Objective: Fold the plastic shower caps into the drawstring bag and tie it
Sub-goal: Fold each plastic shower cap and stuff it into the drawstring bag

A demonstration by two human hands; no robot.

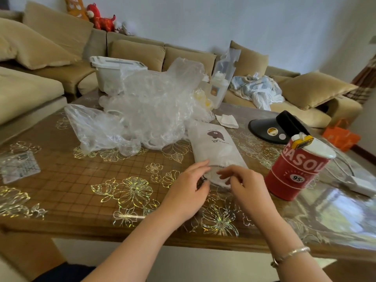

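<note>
My left hand (190,187) and right hand (242,184) sit close together at the near end of the white drawstring bag (215,147), fingers of both curled and pinching its mouth. The bag lies flat on the table (101,180), printed side up. The clear shower caps (146,106) lie in a crumpled heap just beyond it, touching its far end. A red gasoline-style tin (295,169) stands to my right.

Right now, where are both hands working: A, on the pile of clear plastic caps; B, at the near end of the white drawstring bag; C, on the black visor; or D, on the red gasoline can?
B: the left hand and right hand both pinch the near end of the white drawstring bag, away from the clear plastic caps.
</note>
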